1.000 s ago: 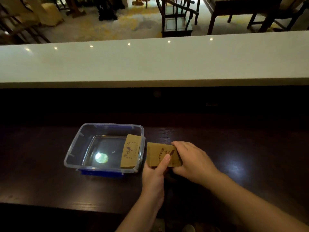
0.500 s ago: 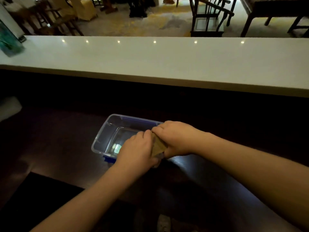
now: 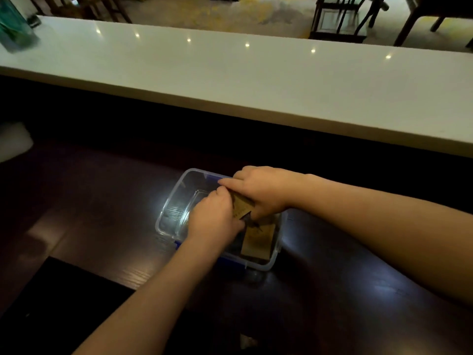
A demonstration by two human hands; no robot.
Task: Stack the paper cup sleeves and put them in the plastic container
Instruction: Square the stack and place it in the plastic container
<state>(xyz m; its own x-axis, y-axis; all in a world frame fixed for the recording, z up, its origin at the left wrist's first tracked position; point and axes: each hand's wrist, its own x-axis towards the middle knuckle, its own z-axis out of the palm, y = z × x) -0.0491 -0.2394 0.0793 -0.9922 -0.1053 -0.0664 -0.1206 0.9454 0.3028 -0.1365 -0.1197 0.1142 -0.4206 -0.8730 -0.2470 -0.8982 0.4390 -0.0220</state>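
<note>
A clear plastic container [image 3: 167,216] with blue clips sits on the dark wooden counter. Both hands reach into it. My left hand [image 3: 213,219] and my right hand [image 3: 258,190] together hold a flat brown paper cup sleeve [image 3: 240,207], tilted, over the container's middle. Another brown sleeve [image 3: 258,240] leans inside against the container's right wall. The hands hide much of the held sleeve and the container's floor beneath.
The dark counter [image 3: 89,213] has a step-down edge at the near left. A raised white bar top [image 3: 230,78] runs across behind it. A teal bottle [image 3: 15,24] stands at its far left. A pale object [image 3: 12,142] lies at the left edge.
The held sleeve has moved from the counter right of the container to inside it, with both hands. The view has swung, so the container sits more to the right.
</note>
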